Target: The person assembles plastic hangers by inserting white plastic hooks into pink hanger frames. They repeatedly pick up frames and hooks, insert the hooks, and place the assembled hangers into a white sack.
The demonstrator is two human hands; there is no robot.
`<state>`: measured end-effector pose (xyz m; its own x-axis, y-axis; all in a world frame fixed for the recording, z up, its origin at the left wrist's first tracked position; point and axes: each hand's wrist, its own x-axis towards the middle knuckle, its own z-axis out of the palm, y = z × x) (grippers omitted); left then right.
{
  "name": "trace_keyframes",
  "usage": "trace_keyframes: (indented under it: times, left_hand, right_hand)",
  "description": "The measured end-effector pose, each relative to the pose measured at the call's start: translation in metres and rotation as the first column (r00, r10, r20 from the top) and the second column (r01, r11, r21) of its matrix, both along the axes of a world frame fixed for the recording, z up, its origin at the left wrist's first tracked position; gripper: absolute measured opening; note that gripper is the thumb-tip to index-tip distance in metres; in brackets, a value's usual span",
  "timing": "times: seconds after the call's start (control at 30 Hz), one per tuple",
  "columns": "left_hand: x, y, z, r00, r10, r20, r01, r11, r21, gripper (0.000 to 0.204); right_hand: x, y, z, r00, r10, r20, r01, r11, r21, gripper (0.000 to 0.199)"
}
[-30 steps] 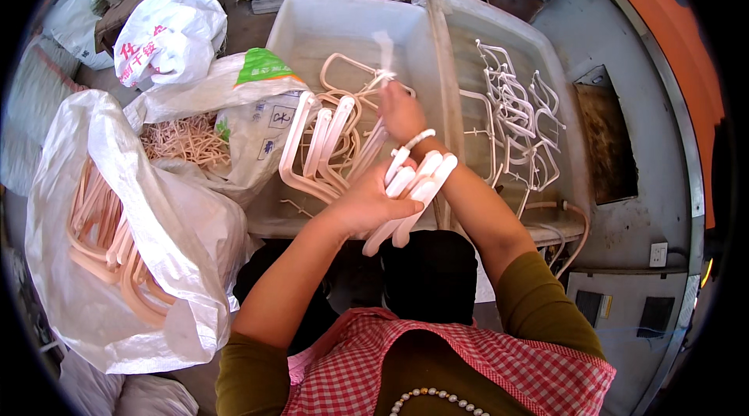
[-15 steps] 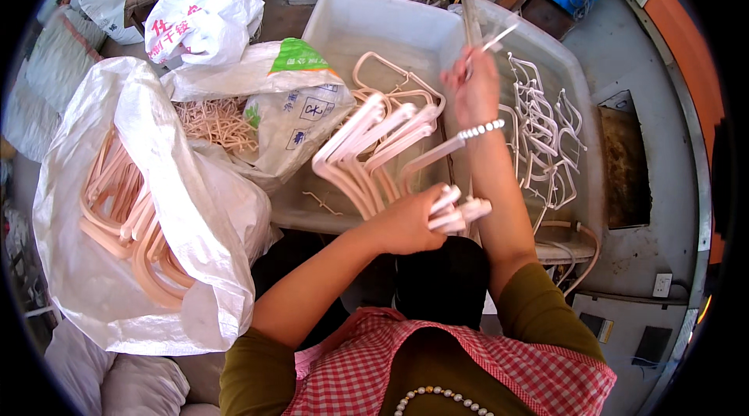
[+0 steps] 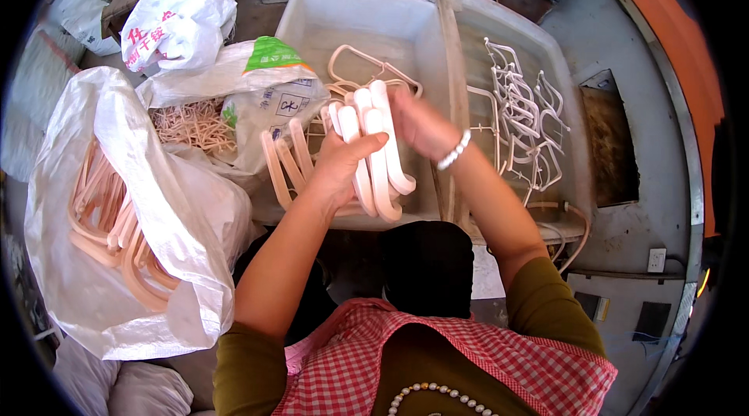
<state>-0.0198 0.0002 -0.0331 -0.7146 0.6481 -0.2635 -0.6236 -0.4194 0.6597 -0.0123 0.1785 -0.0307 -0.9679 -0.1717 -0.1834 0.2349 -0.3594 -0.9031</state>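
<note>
A bundle of several pale pink plastic clothes hangers (image 3: 376, 170) is gripped in my left hand (image 3: 337, 170), its thumb lying across them, above the near side of the left tub. My right hand (image 3: 424, 126), wearing a white bead bracelet, is at the bundle's right side; motion blurs its fingers and the hangers partly hide them. Whether it holds anything does not show. Behind the bundle, more pink hangers (image 3: 382, 66) lie in the left tub (image 3: 308, 14). White hanger frames (image 3: 521, 112) lie tangled in the right tub (image 3: 573, 65).
A white woven sack (image 3: 183, 260) on the left holds more pink hangers (image 3: 101, 205). Beyond it, an opened sack (image 3: 285, 76) holds many thin pink pieces (image 3: 191, 123). A tied white bag (image 3: 187, 18) stands behind. A pale hose (image 3: 573, 248) curves by the right tub's near corner.
My left hand has raised the bundle and turned it more upright. My right hand has come down and left from over the right tub to the bundle; the thin white piece it held no longer shows.
</note>
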Motion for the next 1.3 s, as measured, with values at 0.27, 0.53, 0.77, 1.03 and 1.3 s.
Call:
trace_keyframes:
  times: [0.27,0.53,0.77,1.03,1.3]
  left_hand:
    - [0.055,0.020,-0.040,0.969,-0.044,0.242,0.053,0.998,-0.030,0.035]
    - [0.051,0.026,-0.055,0.992,0.095,-0.078,-0.105,0.986,-0.129,0.022]
    - [0.019,0.013,-0.021,0.979,0.182,-0.091,-0.197,0.960,-0.201,0.023]
    - [-0.009,-0.005,-0.014,0.962,-0.110,0.249,0.025,0.947,0.321,0.052]
    - [0.009,-0.009,0.006,0.915,-0.344,0.211,0.201,0.843,0.500,0.084]
  right_hand:
    - [0.089,0.006,-0.055,0.916,0.234,0.327,-0.164,0.960,-0.227,0.044]
    - [0.083,0.015,-0.021,0.947,0.049,0.316,-0.053,0.999,0.004,0.032]
    - [0.085,0.049,0.010,0.966,-0.004,0.257,-0.092,0.927,0.364,0.022]
    - [0.096,0.065,0.058,0.576,0.784,-0.232,0.456,-0.073,0.887,0.036]
    - [0.068,0.058,0.028,0.151,0.960,-0.238,0.698,0.067,0.713,0.025]
